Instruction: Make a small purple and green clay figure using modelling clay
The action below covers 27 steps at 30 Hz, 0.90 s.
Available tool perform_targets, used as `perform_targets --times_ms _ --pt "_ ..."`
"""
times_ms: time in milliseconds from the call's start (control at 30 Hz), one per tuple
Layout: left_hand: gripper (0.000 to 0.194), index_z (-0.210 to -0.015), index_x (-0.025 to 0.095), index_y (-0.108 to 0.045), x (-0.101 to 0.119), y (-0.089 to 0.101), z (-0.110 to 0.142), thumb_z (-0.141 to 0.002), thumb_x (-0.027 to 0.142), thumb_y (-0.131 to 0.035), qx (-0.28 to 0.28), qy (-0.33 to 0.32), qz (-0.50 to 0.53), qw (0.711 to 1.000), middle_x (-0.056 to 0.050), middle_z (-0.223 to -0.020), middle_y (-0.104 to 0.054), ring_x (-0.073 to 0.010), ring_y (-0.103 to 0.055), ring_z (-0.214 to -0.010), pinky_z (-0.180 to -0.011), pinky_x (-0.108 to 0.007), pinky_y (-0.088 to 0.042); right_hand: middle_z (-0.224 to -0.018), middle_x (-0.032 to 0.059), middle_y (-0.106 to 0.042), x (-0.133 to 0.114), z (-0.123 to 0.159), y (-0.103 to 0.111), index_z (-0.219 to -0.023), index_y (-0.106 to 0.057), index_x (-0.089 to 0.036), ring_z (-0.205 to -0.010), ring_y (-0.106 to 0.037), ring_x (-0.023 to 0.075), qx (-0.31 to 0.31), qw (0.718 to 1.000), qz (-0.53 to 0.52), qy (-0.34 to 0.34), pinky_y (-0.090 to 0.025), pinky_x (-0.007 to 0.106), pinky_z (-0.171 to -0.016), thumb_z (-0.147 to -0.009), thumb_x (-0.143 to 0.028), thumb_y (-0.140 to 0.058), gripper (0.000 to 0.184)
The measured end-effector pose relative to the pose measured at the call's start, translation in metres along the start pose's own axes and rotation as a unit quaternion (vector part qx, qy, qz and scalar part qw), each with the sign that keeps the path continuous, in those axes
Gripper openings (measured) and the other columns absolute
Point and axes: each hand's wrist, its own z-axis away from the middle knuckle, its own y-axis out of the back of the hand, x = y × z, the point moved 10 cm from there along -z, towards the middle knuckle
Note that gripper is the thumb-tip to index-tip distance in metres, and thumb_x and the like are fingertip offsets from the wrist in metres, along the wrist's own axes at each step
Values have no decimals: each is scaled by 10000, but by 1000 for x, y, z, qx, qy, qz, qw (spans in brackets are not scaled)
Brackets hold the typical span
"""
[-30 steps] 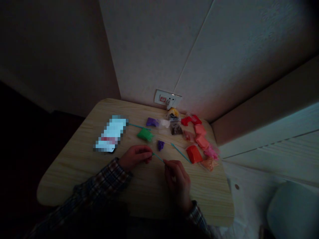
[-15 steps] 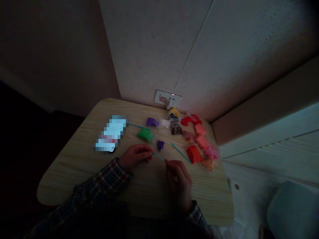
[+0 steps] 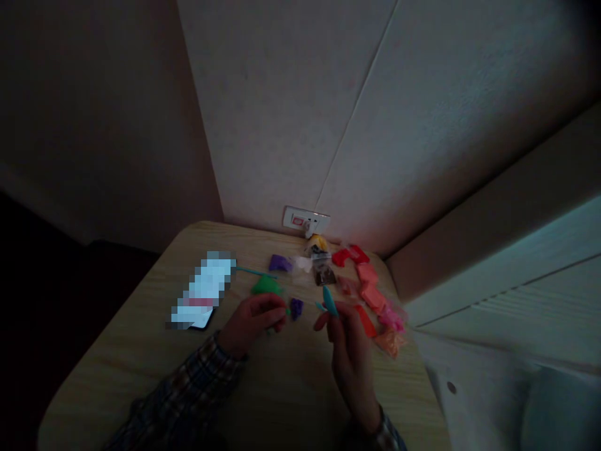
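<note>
The tool (image 3: 330, 302) in the right hand (image 3: 350, 344) is light blue; the bit (image 3: 288, 311) at the left hand (image 3: 252, 322) is green. The sleeves (image 3: 200, 369) are plaid, dark blue crossed by white and reddish lines. The stick (image 3: 253, 272) is teal, the lump (image 3: 297, 308) purple. Colours vary across the green packet (image 3: 265, 284), purple packet (image 3: 280, 263), white packet (image 3: 304, 265), yellow packet (image 3: 317, 243), dark brown packet (image 3: 324, 275), 2 red packets (image 3: 359, 254), 2 coral packets (image 3: 372, 297), pink packet (image 3: 391, 318), orange-red packet (image 3: 366, 321) and peach packet (image 3: 390, 342). The phone (image 3: 206, 288) shows pale blue with a reddish band. The table (image 3: 131, 351) has pale wood grain.
</note>
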Motion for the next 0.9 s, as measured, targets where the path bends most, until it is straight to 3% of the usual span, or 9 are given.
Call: perform_targets --times_ms 133,200,367,533,767,900 --pt "218 -690 143 -596 65 -17 1 -644 298 -743 -3 -102 3 995 49 -521 -561 -73 -474 -499 -504 -192 -361 -698 -33 -499 -37 -44 14 -1051 -561 -243 -631 -474 113 22 997 -55 41 -381 223 -570 -948 -213 -407 187" --pt "198 -697 148 -601 99 -23 3 -675 305 -719 3 -152 14 988 52 -515 -536 -74 -465 -511 -510 -189 -354 -732 -33 -533 -60 -65 8 -1083 -569 -264 -657 -491 116 -18 995 -74 65 -382 227 -581 -904 -217 -512 193" --pt "213 -656 158 -593 148 -47 2 -653 334 -713 -45 -172 -40 983 51 -508 -501 -83 -429 -493 -485 -200 -336 -686 -61 -547 -112 -95 -2 -981 -618 -288 -567 -450 93 -68 980 -109 155 -352 206 -516 -830 -201 -629 175" --pt "180 -631 156 -592 159 -57 0 -667 301 -692 -75 -170 -110 976 65 -489 -455 -67 -369 -467 -457 -188 -289 -699 -61 -589 -117 -100 3 -906 -629 -278 -572 -489 89 -35 979 -77 185 -381 196 -522 -826 -203 -642 111" --pt "175 -623 155 -580 150 -63 -3 -630 292 -688 -74 -135 -111 982 59 -509 -472 -72 -385 -489 -474 -192 -295 -801 -43 -673 -113 -98 8 -925 -627 -296 -713 -606 122 -26 977 -14 212 -474 211 -647 -854 -235 -614 95" --pt "155 -619 150 -580 150 -64 -3 -633 274 -672 -73 -135 -100 983 52 -521 -493 -76 -396 -498 -490 -197 -307 -811 -24 -683 -114 -95 6 -946 -636 -293 -715 -626 136 -38 974 5 224 -492 221 -626 -864 -244 -595 104"
